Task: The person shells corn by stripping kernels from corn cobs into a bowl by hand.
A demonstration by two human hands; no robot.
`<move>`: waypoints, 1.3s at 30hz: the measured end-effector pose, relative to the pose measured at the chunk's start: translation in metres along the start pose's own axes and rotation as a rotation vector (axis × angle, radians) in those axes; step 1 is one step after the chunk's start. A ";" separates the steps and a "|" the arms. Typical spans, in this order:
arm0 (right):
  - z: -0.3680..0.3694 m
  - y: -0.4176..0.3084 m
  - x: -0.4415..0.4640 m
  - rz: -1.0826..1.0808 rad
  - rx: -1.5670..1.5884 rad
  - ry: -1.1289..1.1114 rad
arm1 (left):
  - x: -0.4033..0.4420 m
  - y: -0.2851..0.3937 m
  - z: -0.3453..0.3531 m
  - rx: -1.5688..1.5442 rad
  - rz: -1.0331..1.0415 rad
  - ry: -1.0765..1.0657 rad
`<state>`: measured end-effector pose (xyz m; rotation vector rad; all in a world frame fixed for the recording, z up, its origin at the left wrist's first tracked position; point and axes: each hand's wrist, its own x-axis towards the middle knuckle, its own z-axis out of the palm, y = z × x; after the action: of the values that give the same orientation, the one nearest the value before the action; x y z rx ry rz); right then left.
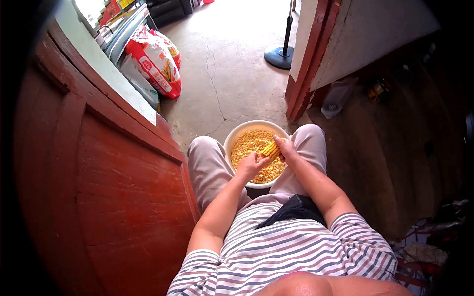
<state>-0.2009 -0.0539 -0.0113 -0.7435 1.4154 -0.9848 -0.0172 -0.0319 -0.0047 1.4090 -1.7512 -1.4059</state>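
A yellow corn cob (270, 150) is held at a slant over a white basin (228, 144). Loose yellow corn kernels (249, 142) fill much of the basin, which sits between my knees. My right hand (286, 149) is wrapped round the cob's upper right end. At the cob's lower left end, the fingers of my left hand (251, 166) are closed against it. My fingers partly hide both ends of the cob, and I cannot tell whether loose kernels are in my left hand.
A red wooden door (118, 187) stands close on my left. Beyond it, a red and white sack (155, 61) leans by a table. Ahead are a round black stand base (279, 56) and a red door frame (312, 64). A clear plastic bag (337, 98) lies at right.
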 end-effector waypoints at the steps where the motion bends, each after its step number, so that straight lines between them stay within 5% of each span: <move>1: 0.000 0.000 0.000 0.002 0.004 0.002 | -0.004 0.005 -0.002 0.466 0.105 0.065; 9: -0.004 0.011 0.009 -0.036 -0.108 0.052 | 0.000 -0.004 0.004 0.458 0.077 0.114; 10: -0.006 0.016 0.015 0.002 -0.094 0.029 | 0.009 -0.023 0.005 0.659 0.292 0.076; 13: -0.002 0.007 0.007 0.059 -0.053 0.014 | 0.007 -0.009 0.002 0.446 0.018 0.101; 16: -0.001 0.000 0.002 0.037 -0.047 -0.025 | 0.016 -0.034 0.007 0.362 0.202 0.216; 18: 0.001 -0.005 0.000 0.028 -0.062 -0.016 | 0.011 -0.023 0.004 -0.506 -0.132 -0.103; 21: 0.001 -0.002 0.002 0.014 -0.064 -0.011 | 0.003 -0.007 0.003 -0.630 -0.101 -0.124; 25: 0.001 0.002 0.003 0.011 -0.041 -0.040 | 0.000 0.005 -0.002 -0.273 -0.224 -0.112; 29: 0.003 0.002 0.001 0.000 -0.048 -0.019 | -0.003 0.012 -0.007 -0.292 -0.253 -0.140; 37: 0.000 0.004 0.007 -0.016 0.011 -0.026 | 0.022 -0.048 0.013 -0.342 0.139 -0.019; 39: 0.001 0.003 0.002 -0.015 -0.056 0.000 | 0.006 -0.008 -0.002 -0.117 0.027 -0.052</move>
<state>-0.1997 -0.0550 -0.0149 -0.7970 1.4442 -0.9598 -0.0146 -0.0382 -0.0124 1.2936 -1.6839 -1.5177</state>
